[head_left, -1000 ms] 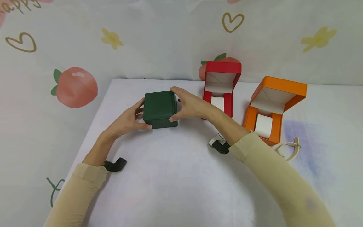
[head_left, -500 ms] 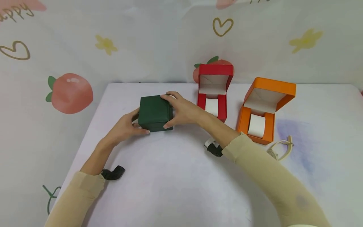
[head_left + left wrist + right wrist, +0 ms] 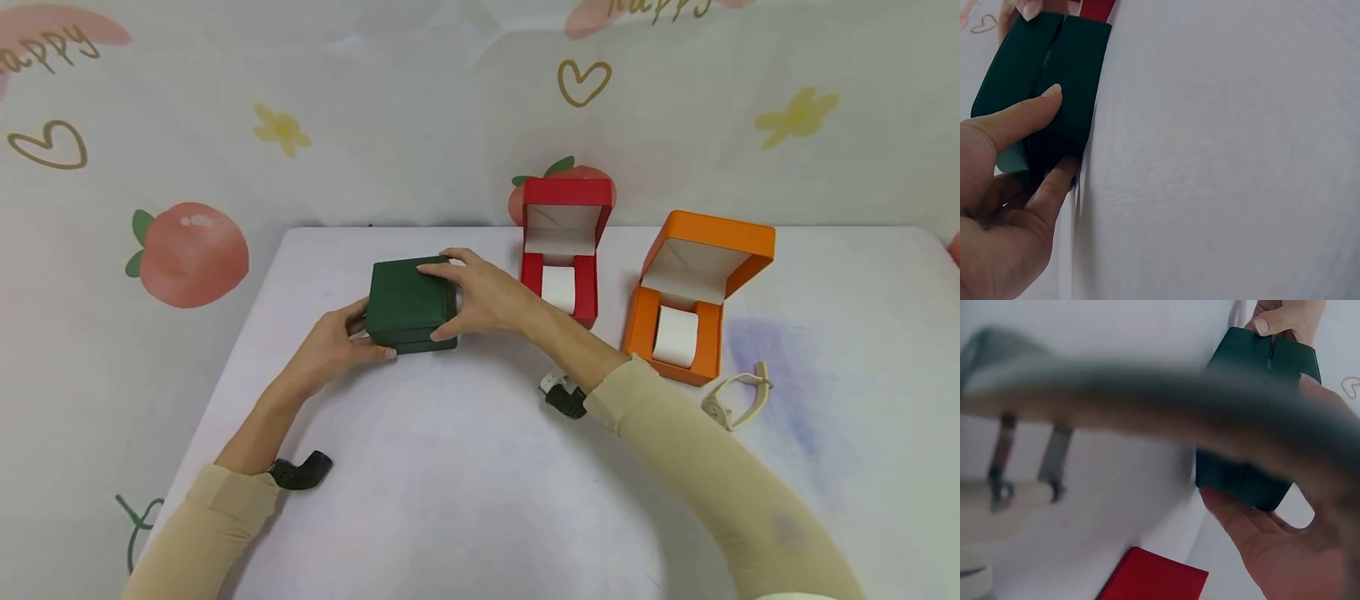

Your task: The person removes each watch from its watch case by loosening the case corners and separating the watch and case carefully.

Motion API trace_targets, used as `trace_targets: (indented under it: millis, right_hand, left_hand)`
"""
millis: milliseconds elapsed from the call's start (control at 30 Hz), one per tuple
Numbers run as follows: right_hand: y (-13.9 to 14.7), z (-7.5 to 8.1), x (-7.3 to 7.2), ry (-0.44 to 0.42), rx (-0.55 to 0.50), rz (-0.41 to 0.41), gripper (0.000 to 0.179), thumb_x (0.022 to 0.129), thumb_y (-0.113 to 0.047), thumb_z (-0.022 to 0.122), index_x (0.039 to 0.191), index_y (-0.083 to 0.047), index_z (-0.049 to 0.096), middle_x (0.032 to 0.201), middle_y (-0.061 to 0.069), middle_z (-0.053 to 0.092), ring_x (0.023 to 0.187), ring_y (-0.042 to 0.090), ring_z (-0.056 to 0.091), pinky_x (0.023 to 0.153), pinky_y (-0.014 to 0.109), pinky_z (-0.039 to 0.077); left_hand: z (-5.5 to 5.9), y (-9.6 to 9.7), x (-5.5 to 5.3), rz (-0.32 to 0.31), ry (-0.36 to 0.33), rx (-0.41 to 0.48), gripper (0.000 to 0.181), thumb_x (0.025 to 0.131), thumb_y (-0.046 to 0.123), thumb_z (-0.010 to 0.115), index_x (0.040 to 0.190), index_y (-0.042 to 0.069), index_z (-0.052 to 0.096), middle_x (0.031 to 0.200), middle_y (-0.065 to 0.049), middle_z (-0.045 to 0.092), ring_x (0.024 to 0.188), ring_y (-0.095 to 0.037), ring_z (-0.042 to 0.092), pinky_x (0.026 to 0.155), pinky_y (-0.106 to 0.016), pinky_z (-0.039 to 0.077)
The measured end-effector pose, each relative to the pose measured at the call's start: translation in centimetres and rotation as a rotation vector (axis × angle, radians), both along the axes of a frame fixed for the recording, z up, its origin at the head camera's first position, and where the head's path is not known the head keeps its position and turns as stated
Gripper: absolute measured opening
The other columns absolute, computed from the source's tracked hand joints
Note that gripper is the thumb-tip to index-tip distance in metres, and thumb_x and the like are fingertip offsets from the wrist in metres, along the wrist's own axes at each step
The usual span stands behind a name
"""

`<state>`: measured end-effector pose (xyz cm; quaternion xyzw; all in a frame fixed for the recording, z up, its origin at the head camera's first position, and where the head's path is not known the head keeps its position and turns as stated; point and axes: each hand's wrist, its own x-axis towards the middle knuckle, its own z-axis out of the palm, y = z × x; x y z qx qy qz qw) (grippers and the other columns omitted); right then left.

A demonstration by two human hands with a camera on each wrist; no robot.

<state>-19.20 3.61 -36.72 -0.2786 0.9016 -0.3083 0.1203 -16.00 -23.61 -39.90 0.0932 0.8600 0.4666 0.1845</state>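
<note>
A green watch box [image 3: 408, 300], lid closed, stands on the left part of the table between both hands. My left hand [image 3: 330, 342] grips its left side. In the left wrist view the left thumb [image 3: 1029, 119] lies on the box front near the seam, with a finger curled low at the side. My right hand [image 3: 487, 296] holds the right side, its thumb on the front and fingertips reaching over the lid's top. The lower fingers of the right hand [image 3: 1260, 537] wrap the box's end in the right wrist view. The inside of the box is hidden.
A red watch box [image 3: 588, 287] and an orange watch box [image 3: 711, 342] stand open to the right, each with a white cushion. A cream-strapped watch [image 3: 738, 400] lies before the orange one. A blurred curved band [image 3: 1147, 403] crosses the right wrist view.
My right fingers have moved from the box's right edge further over its lid. The left hand keeps its hold. The head view has shifted slightly.
</note>
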Motion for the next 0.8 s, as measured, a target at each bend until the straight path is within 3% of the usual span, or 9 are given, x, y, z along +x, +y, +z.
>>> trace_targets:
  millis: [200, 667, 800]
  right_hand:
    - [-0.01, -0.08, -0.32, -0.006, -0.018, -0.003, 0.086, 0.075, -0.044, 0.084, 0.150, -0.027, 0.046, 0.155, 0.007, 0.031, 0.127, 0.024, 0.048, 0.101, 0.038, 0.047]
    - [0.40, 0.26, -0.88, -0.106, -0.092, -0.036, 0.081, 0.075, -0.048, 0.082, 0.148, -0.031, 0.048, 0.152, 0.005, 0.038, 0.132, 0.021, 0.041, 0.098, 0.039, 0.048]
    - [0.47, 0.31, -0.98, -0.162, -0.144, -0.061, 0.077, 0.076, -0.046, 0.082, 0.146, -0.032, 0.051, 0.152, 0.005, 0.038, 0.130, 0.023, 0.048, 0.098, 0.039, 0.049]
  left_hand:
    - [-0.03, 0.00, -0.02, 0.000, -0.003, -0.006, 0.095, 0.080, 0.019, 0.085, 0.156, 0.007, 0.030, 0.150, -0.015, 0.045, 0.136, -0.029, 0.047, 0.106, -0.038, 0.044]
    - [-0.13, -0.19, -0.01, 0.019, -0.027, 0.025, 0.091, 0.079, 0.015, 0.085, 0.154, 0.006, 0.033, 0.147, -0.016, 0.048, 0.132, -0.028, 0.051, 0.102, -0.032, 0.046]
    - [-0.20, -0.19, 0.03, 0.041, -0.032, 0.026, 0.091, 0.079, 0.016, 0.086, 0.153, 0.006, 0.035, 0.148, -0.015, 0.048, 0.133, -0.028, 0.050, 0.103, -0.033, 0.046]
